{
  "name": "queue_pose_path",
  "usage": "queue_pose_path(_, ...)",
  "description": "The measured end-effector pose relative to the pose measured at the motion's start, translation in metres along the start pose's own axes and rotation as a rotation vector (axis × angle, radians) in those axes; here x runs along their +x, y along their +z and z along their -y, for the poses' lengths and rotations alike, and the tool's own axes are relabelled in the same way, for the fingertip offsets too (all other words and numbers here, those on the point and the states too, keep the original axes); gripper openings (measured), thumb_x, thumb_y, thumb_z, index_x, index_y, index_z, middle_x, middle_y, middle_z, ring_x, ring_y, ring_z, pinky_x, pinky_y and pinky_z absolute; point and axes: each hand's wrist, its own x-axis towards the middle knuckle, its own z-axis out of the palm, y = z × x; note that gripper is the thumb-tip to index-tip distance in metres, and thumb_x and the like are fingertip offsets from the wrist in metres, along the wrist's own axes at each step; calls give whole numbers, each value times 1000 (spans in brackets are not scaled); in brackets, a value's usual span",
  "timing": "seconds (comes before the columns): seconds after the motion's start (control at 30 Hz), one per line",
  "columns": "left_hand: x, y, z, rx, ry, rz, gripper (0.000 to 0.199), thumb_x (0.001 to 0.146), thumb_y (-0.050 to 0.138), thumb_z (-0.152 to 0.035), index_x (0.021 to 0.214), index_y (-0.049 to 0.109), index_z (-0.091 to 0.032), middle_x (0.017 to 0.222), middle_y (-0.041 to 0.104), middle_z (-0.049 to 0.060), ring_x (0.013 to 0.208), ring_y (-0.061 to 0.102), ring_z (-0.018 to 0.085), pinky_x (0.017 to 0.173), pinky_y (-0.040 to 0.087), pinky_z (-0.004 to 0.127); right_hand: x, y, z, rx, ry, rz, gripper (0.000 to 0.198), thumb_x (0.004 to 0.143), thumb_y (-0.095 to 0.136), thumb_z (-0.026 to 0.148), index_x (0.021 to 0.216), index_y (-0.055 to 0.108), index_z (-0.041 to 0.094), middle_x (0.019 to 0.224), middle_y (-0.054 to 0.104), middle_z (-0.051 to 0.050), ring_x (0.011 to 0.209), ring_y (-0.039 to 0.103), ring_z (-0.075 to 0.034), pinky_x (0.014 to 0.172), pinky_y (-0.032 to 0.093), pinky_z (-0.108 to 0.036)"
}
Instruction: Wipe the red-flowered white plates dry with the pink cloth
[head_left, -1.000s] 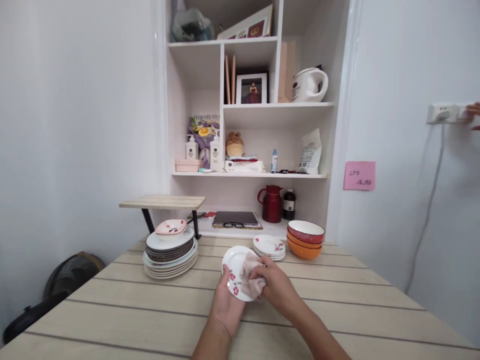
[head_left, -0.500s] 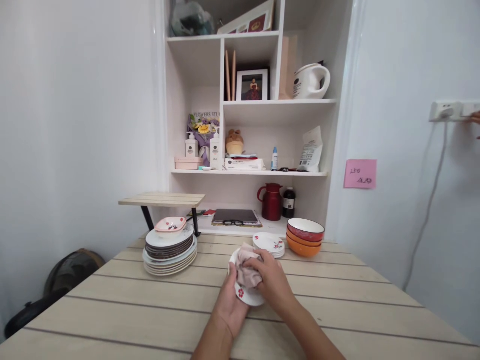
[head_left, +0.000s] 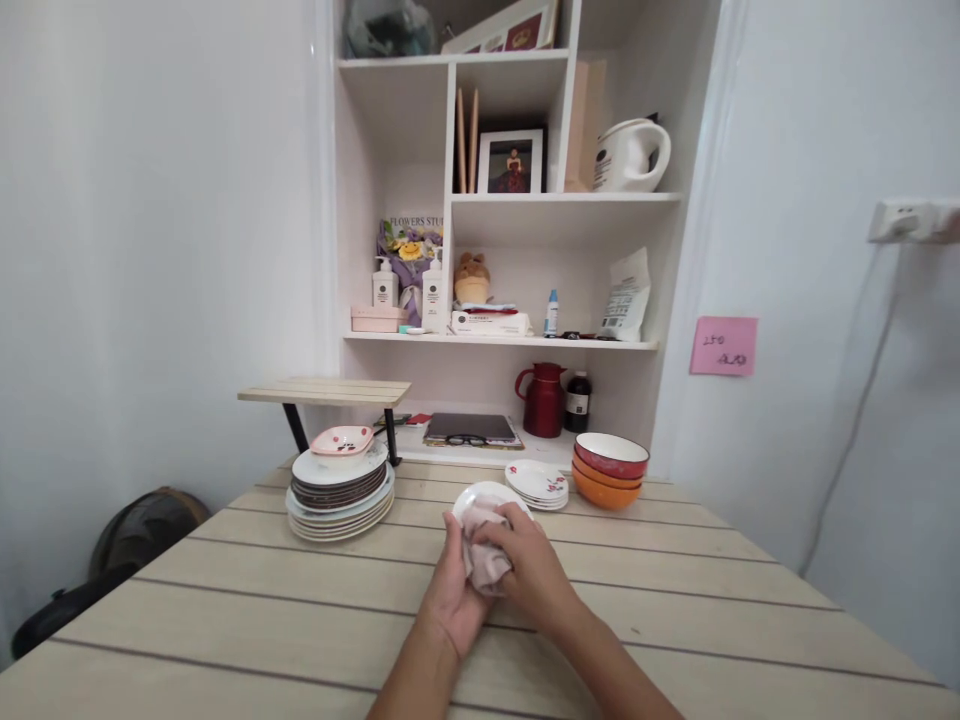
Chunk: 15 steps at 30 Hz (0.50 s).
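A small white plate (head_left: 478, 492) is held above the table by my left hand (head_left: 456, 590), thumb at its left edge and the palm beneath. My right hand (head_left: 529, 560) grips a crumpled pale pink cloth (head_left: 484, 560) and presses it on the plate's face. The cloth and fingers hide most of the plate; its far rim shows. Just beyond my hands sits a stack of small white plates with red flowers (head_left: 536, 482). To its right are stacked bowls (head_left: 609, 472), a red one over orange ones.
On the left stand piled plates (head_left: 340, 500) topped by a pink-rimmed dish (head_left: 342, 442), beside a small raised wooden stand (head_left: 326, 392). Behind the slatted table (head_left: 300, 620) are a red jug (head_left: 542, 402), a dark bottle (head_left: 577, 402), a laptop (head_left: 471, 429) and glasses (head_left: 466, 440).
My right hand and the cloth have moved slightly down and left over the plate, baring its far rim and covering the near part. A hand at the wall socket has left the view.
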Motion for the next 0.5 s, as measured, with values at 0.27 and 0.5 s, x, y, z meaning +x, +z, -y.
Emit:
queue_pose_path(0.27, 2, 5, 2, -35, 41, 9, 59, 84, 53, -57, 125, 60, -14, 115, 70, 16, 110, 63, 29, 100, 45, 44, -1, -15, -32, -163, 158, -130, 53, 59, 50, 0, 99, 68, 29, 116, 54, -6, 106, 50, -26, 88, 35, -37)
queue_pose_path(0.5, 2, -1, -17, -63, 166, -112, 61, 84, 55, -57, 122, 61, -10, 112, 71, 18, 106, 65, 28, 97, 48, 42, -6, -9, -21, -21, 54, 90, 33, 62, 54, 5, 85, 68, 25, 98, 57, -4, 91, 53, -21, 75, 37, -28)
